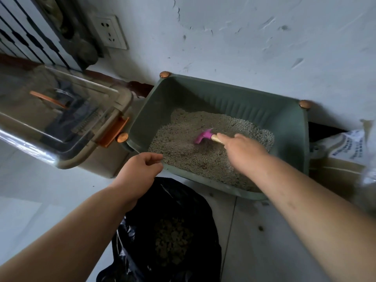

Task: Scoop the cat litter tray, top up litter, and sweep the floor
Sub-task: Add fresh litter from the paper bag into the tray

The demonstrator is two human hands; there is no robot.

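Figure: head view, looking down at my two hands. The green litter tray stands on the floor against the wall, at about 1 o'clock from the middle of the view. It has a round copper-coloured knob at three of its corners. Grey litter fills its bottom, heaped higher toward the 12 o'clock wall.

My right hand reaches in from 4 o'clock. Its fingers are wrapped round the wooden handle of the pink scoop, with the forefinger laid along the handle. The scoop's head rests on the litter near the middle of the tray, pointing toward 10 o'clock.

My left hand is just beside the tray's 8 o'clock corner, fingers loosely curled with nothing between them. I cannot tell whether they touch the rim.

At 6 o'clock, just in front of the tray, an open black bin bag holds brown clumps. At 9 o'clock is a clear plastic cover with an orange clasp. A wall socket is at 11 o'clock. A printed sack is at 3 o'clock, beside the tray.
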